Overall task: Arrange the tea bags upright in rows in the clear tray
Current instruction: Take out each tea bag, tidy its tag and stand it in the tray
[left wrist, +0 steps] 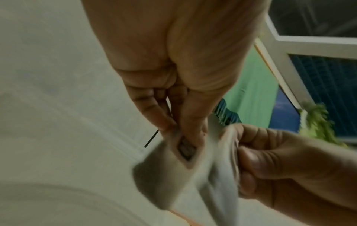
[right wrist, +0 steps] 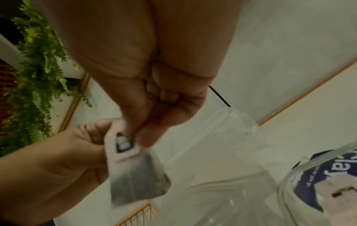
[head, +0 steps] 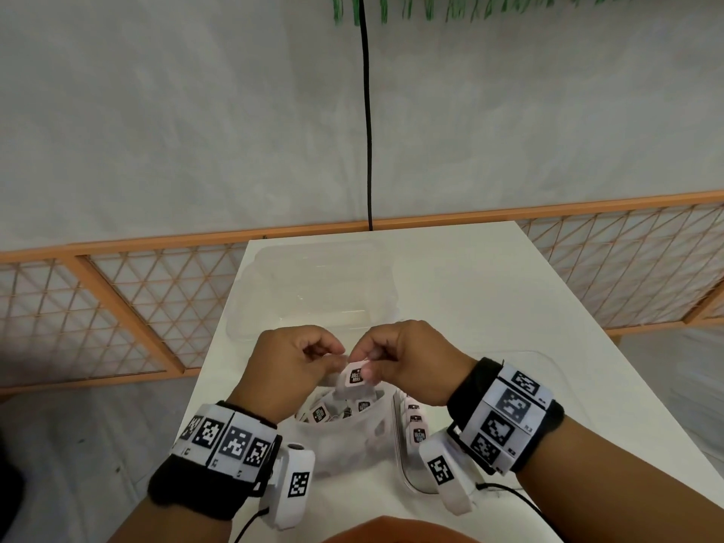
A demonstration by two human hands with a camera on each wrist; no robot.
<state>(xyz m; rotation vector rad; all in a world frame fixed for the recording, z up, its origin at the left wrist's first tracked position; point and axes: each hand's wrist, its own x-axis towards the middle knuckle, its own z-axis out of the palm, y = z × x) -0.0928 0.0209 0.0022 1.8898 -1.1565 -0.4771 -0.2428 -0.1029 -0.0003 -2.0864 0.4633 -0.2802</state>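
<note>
1. Paper-and-mesh tea bag (head: 354,380) sits pinched between my left hand (head: 290,364) and right hand (head: 403,360), centre frame, above the pile of tea bags (head: 333,413).
2. Clear tray (head: 313,284) lies beyond both hands, upper centre; bag's long axis hangs downward.
3. Tag print unreadable; a clear container (right wrist: 316,175) at lower right of the right wrist view reads "clay".

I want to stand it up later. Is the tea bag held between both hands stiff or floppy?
Probably floppy: the tea bag hangs limp and creased below the pinch of the left hand and right hand. It looks thin and light, so it would likely tip over unless leaned on something.
</note>
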